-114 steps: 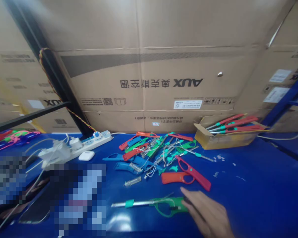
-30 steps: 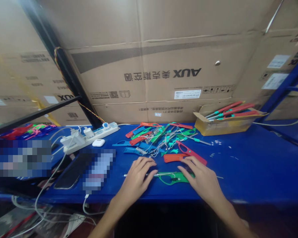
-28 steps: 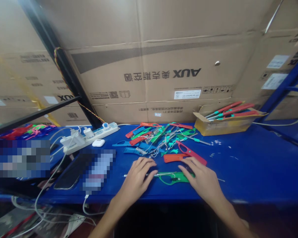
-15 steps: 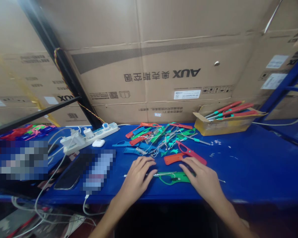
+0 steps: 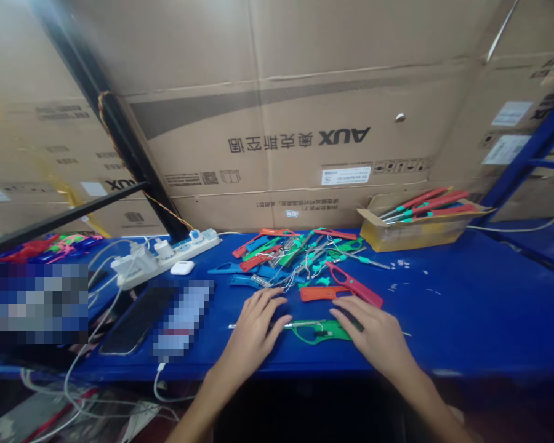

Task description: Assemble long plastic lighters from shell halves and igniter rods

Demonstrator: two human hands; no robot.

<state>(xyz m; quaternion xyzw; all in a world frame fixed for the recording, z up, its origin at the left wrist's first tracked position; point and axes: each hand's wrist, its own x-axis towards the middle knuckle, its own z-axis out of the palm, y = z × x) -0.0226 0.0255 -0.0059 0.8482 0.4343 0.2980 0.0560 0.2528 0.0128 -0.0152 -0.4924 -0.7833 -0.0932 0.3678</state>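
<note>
On the blue tabletop lies a half-assembled lighter, a green handle shell (image 5: 311, 335) with a long thin metal tube (image 5: 300, 324) pointing left. My left hand (image 5: 253, 323) rests over the tube, fingers curved and thumb apart from them; the tube shows on both sides of it. Over the right part of the green shell is my right hand (image 5: 373, 326), thumb and fingers spread, thumb at the shell's edge. My palms hide what lies beneath them. Just beyond my right fingers sit an orange handle shell (image 5: 321, 293) and a red handle shell (image 5: 357, 284).
Behind my hands is a pile of lighter parts (image 5: 281, 258) with wires and metal tubes. A cardboard box (image 5: 415, 235) of red-handled lighters stands back right. At left are a power strip (image 5: 166, 261), white earbud case (image 5: 182, 267) and two phones with cables. Large cartons (image 5: 305, 55) form the back.
The orange shell has shifted slightly left and turned, beside my right fingers. My right hand and the green shell have moved a little left; my left hand stays nearly in place.
</note>
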